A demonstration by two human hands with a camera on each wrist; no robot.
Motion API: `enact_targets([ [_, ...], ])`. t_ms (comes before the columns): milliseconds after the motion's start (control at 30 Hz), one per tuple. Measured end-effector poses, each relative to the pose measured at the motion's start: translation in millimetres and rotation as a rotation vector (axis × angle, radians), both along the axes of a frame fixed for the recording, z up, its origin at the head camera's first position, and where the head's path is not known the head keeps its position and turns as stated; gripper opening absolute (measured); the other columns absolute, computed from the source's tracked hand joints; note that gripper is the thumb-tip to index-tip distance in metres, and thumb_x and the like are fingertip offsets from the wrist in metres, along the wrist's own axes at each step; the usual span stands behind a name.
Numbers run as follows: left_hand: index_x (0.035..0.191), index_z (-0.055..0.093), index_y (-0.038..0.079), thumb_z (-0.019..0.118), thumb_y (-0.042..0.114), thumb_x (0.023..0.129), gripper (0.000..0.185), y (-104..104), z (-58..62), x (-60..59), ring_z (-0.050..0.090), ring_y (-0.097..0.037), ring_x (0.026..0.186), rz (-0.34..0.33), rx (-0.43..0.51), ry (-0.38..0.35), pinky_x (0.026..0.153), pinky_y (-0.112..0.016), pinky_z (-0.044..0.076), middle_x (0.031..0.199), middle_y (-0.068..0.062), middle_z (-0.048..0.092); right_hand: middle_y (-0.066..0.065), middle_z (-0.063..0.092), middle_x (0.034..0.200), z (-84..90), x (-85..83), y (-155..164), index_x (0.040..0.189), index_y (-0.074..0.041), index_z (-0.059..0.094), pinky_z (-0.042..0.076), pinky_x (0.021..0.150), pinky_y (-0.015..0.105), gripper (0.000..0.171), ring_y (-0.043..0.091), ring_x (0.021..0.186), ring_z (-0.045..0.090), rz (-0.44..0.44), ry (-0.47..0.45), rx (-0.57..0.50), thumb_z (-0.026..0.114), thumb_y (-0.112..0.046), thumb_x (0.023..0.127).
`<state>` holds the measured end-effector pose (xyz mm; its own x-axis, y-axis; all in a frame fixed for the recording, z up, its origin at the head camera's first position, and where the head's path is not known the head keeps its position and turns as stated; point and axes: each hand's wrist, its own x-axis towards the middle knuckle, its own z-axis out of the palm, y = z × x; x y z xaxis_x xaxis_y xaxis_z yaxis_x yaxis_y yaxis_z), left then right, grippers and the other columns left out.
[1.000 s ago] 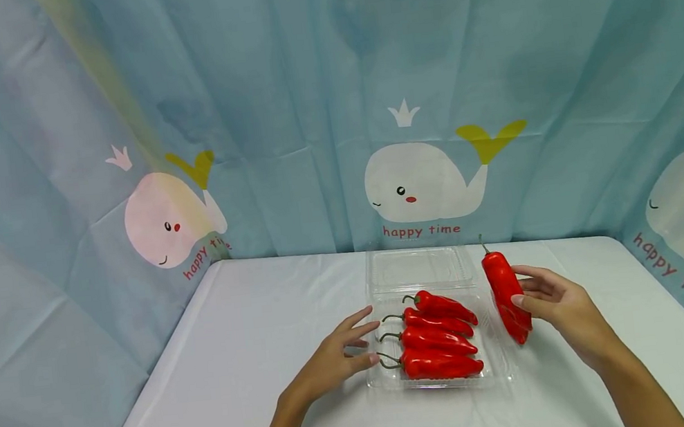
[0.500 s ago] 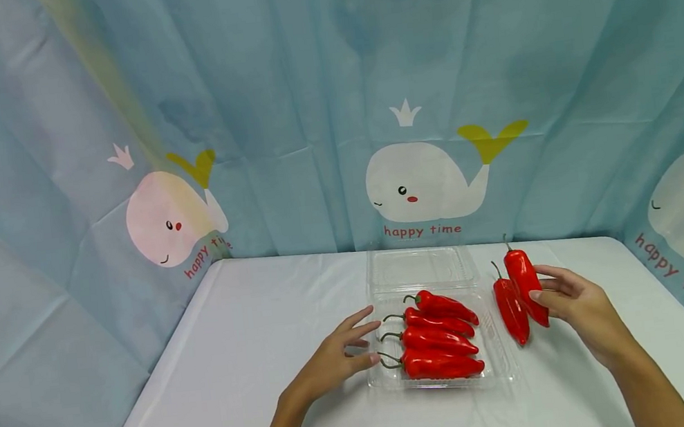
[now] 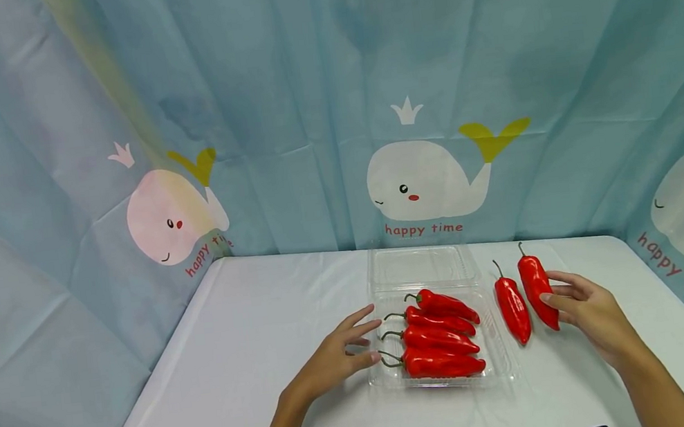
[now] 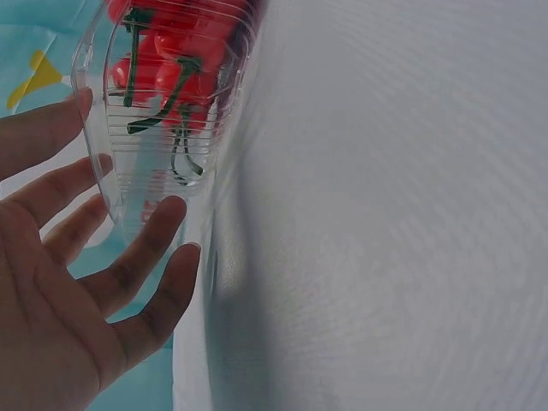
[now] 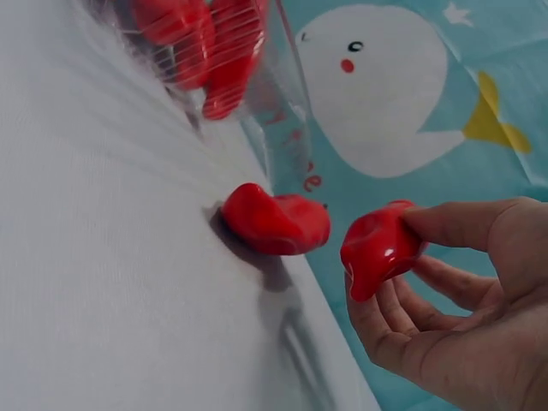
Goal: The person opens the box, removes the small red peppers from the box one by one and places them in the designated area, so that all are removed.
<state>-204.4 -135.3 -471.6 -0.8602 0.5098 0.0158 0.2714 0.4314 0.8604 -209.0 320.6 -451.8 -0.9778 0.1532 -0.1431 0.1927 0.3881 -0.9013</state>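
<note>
My right hand (image 3: 593, 312) pinches a long red pepper (image 3: 533, 278) between thumb and fingers, its green stem pointing to the back. In the right wrist view the held pepper (image 5: 372, 244) shows its tapered tip, raised off the tabletop. Just left of it, another red pepper (image 3: 512, 312) lies on the white cloth. Several red peppers (image 3: 433, 336) lie in a row inside the clear plastic container (image 3: 498, 372), stems to the left. My left hand (image 3: 327, 368) has its fingers spread at the container's left rim; the left wrist view shows the fingertips (image 4: 174, 210) right beside the clear wall.
The container's clear hinged lid (image 3: 421, 268) lies folded back behind it. A white cloth covers the table (image 3: 254, 334). Behind the table hangs a blue curtain (image 3: 290, 198) printed with whales.
My right hand has moved right with its pepper, away from the pepper lying on the cloth, so the two stand apart. The left hand stays at the container.
</note>
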Motion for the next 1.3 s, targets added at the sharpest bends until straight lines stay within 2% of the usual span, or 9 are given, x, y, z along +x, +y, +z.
enact_targets([
  [200, 0.156, 0.056, 0.013, 0.071, 0.030, 0.102, 0.058, 0, 0.6, 0.3, 0.063, -0.031, 0.132, 0.000, 0.002, -0.008, 0.101, -0.045, 0.057, 0.174, 0.000, 0.029, 0.030, 0.045, 0.150, -6.1, -2.3, 7, 0.165, 0.000, 0.029, 0.062, 0.080, 0.025, 0.078, -0.008, 0.090, 0.059, -0.017, -0.028, 0.003, 0.063, -0.040, 0.107],
  [467, 0.155, 0.057, 0.012, 0.071, 0.030, 0.102, 0.057, 1, 0.3, -0.7, 0.063, -0.033, 0.131, -0.001, -0.004, 0.006, 0.100, -0.046, 0.058, 0.174, 0.000, 0.030, 0.026, 0.052, 0.142, -13.1, -4.8, 15, 0.164, 0.001, 0.030, 0.061, 0.080, 0.024, 0.078, -0.001, 0.093, 0.061, -0.014, -0.061, 0.023, 0.064, -0.040, 0.107],
  [767, 0.155, 0.056, 0.011, 0.071, 0.028, 0.102, 0.057, 1, 1.6, 0.6, 0.063, -0.034, 0.131, -0.005, 0.005, 0.003, 0.100, -0.046, 0.058, 0.174, -0.001, 0.030, 0.029, 0.053, 0.140, -17.4, -7.3, 17, 0.163, 0.004, 0.027, 0.061, 0.079, 0.024, 0.079, 0.001, 0.093, 0.062, -0.019, -0.103, 0.027, 0.064, -0.036, 0.106],
  [967, 0.155, 0.056, 0.011, 0.071, 0.028, 0.102, 0.057, 0, 2.3, 0.2, 0.063, -0.033, 0.132, -0.006, 0.007, 0.000, 0.101, -0.046, 0.058, 0.174, -0.001, 0.030, 0.034, 0.048, 0.144, -18.6, -7.8, 17, 0.164, 0.005, 0.026, 0.063, 0.081, 0.027, 0.080, 0.001, 0.093, 0.062, -0.025, -0.125, 0.021, 0.064, -0.035, 0.106],
  [1300, 0.155, 0.056, 0.011, 0.071, 0.027, 0.102, 0.057, 0, -0.2, 0.0, 0.063, -0.033, 0.132, -0.006, 0.026, -0.005, 0.103, -0.050, 0.057, 0.174, -0.001, 0.030, 0.038, 0.045, 0.148, -22.9, -9.3, 20, 0.163, 0.005, 0.028, 0.064, 0.081, 0.029, 0.080, 0.006, 0.096, 0.064, -0.021, -0.145, 0.075, 0.064, -0.036, 0.105],
])
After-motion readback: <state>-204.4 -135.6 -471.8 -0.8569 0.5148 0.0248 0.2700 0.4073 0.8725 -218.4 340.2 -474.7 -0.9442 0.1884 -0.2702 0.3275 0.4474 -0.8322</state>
